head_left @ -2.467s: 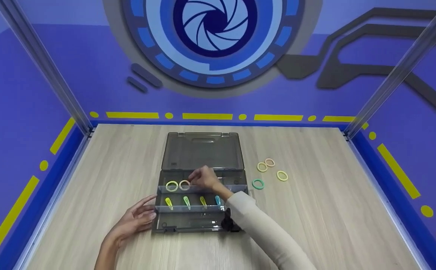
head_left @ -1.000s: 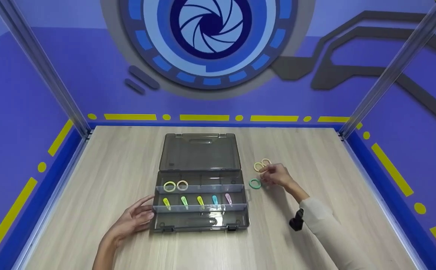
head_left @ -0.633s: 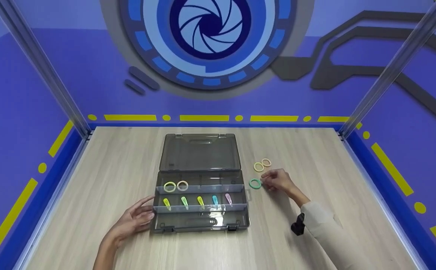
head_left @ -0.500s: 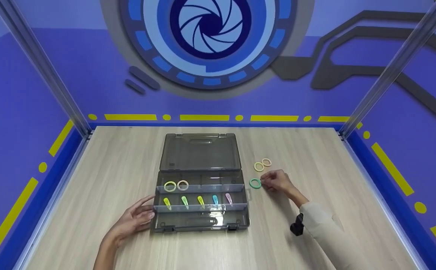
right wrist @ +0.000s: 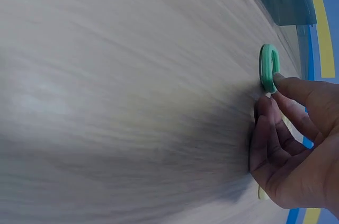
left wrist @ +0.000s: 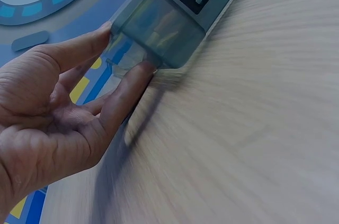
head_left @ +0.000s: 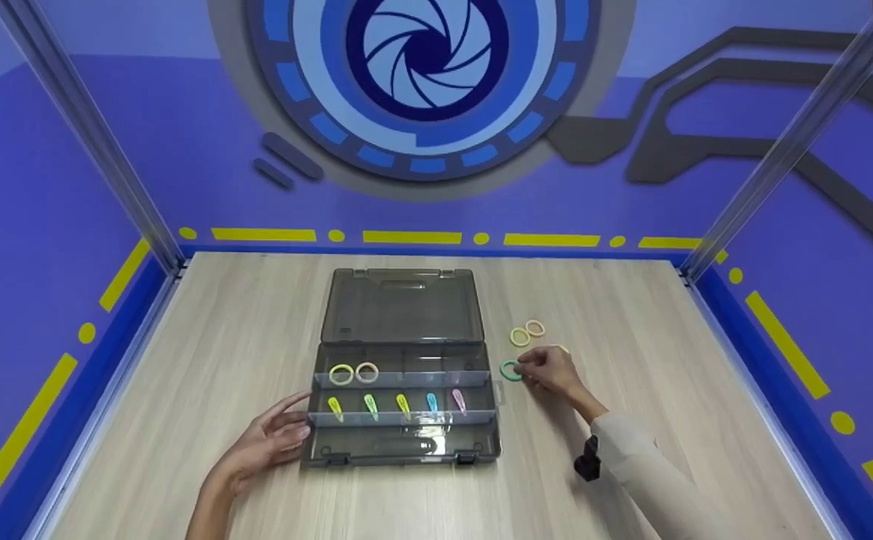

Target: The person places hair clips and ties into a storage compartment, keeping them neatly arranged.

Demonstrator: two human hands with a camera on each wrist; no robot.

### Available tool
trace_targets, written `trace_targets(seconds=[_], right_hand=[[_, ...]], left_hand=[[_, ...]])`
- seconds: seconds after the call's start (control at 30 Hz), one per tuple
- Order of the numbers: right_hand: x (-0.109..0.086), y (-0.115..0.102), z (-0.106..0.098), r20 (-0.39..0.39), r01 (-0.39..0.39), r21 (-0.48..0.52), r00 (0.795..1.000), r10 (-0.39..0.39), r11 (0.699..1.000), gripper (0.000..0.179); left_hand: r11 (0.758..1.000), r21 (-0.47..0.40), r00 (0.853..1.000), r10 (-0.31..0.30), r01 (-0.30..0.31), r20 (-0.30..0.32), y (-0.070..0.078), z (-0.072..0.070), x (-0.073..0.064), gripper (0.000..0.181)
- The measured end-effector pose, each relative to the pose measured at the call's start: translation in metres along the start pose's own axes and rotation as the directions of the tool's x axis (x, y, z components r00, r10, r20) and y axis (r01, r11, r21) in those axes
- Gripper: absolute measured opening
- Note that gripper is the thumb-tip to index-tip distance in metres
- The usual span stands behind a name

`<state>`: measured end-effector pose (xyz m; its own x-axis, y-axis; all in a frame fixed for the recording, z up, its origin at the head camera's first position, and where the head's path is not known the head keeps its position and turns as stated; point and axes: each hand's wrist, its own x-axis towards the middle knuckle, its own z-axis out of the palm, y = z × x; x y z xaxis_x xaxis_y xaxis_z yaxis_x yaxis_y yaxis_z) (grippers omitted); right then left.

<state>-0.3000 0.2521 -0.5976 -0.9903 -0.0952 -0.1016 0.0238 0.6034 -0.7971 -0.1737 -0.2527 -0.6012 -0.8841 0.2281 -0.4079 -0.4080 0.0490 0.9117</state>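
In the head view my right hand (head_left: 554, 370) pinches the near-right edge of a green hair tie (head_left: 510, 370). The right wrist view shows my thumb against this green hair tie (right wrist: 267, 68), which is close to the tabletop. My left hand (head_left: 264, 446) rests its fingertips on the left side of an open, smoky see-through organizer box (head_left: 399, 459). A yellow hair tie (head_left: 341, 374) and a pink hair tie (head_left: 367, 372) lean in its back compartment. The middle compartment holds several snap hair clips, including a pink clip (head_left: 458, 400) and a blue clip (head_left: 432, 403).
Right of the box lie a pale yellow hair tie (head_left: 520, 337) and a peach hair tie (head_left: 535, 328), touching. Another yellow hair tie (head_left: 563, 349) is mostly hidden behind my right hand. The box lid (head_left: 403, 306) lies back toward the blue wall.
My right hand has left the box's back compartment, moved right to the loose hair ties and taken hold of the green one. My left hand has stayed at the box.
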Motion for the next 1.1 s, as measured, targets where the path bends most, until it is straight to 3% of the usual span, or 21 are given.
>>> trace_targets(seconds=[0.23, 0.73, 1.1], right_hand=[[-0.004, 0.0, 0.004, -0.044, 0.037, -0.039, 0.998, -0.039, 0.999, 0.01], [-0.014, 0.001, -0.014, 0.029, 0.024, 0.004, 0.999, -0.024, 1.0, 0.013], [-0.025, -0.003, -0.024, 0.053, -0.077, 0.136, 0.996, 0.071, 0.988, 0.015]], left_hand=[[1.0, 0.005, 1.0, 0.003, -0.003, 0.005, 0.001, 0.0, 0.0, 0.076], [1.0, 0.028, 1.0, -0.002, 0.003, -0.007, 0.0, 0.0, 0.0, 0.076], [1.0, 0.018, 1.0, -0.014, 0.014, -0.012, -0.001, 0.0, 0.0, 0.077]])
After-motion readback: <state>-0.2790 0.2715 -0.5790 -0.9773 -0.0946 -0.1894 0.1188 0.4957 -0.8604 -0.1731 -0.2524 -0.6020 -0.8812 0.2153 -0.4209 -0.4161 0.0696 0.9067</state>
